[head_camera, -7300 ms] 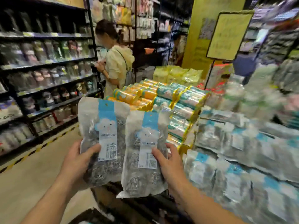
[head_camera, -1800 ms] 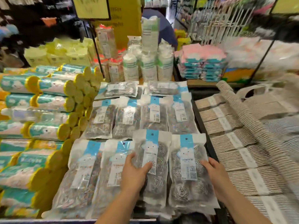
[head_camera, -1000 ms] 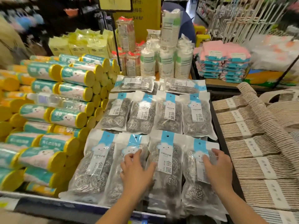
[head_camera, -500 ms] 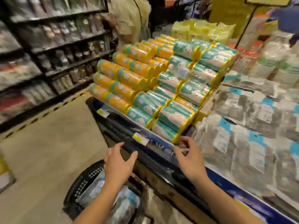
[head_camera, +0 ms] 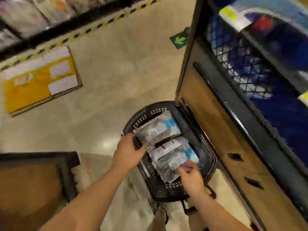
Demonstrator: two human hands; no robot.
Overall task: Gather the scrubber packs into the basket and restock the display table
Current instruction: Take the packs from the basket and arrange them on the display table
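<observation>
1. Your forearms come in from the bottom edge, cut off above the elbow. A dark wooden fixture [head_camera: 33, 180] fills the lower left corner, and only its top and one corner post show.
2. Your right hand [head_camera: 190, 178] is over the near end of the basket [head_camera: 168, 190]. Its fingers are narrowed into a pinch on the blue-headed corner of the near scrubber pack [head_camera: 170, 160]. The fingertips are smeared by blur, so you cannot make out how many of them touch it.
3. That pack lies on top of others in the near half of the basket. The layers run together, and their number cannot be told.
4. Your left hand [head_camera: 129, 153] reaches in from the left side of the basket. Its thumb lies on the near-left corner of the far scrubber pack [head_camera: 158, 129] and its fingers curl round that end. A black piece of the basket's wall shows in the crook of the hand and hides part of the grip.
5. The far pack lies in the far half of the basket, just beyond the near pile, with its blue header pointing right. Its print is too blurred to read.
6. The basket stands on the floor [head_camera: 116, 80], close against the wooden side of the display table [head_camera: 216, 124]. The table's top is out of frame.
7. Behind the table's black mesh [head_camera: 241, 69] you see only blue, white and red shapes.
8. Farther off, a yellow carton [head_camera: 33, 85] lies on the floor, and a green arrow sticker [head_camera: 179, 41] sits by the table's corner.
</observation>
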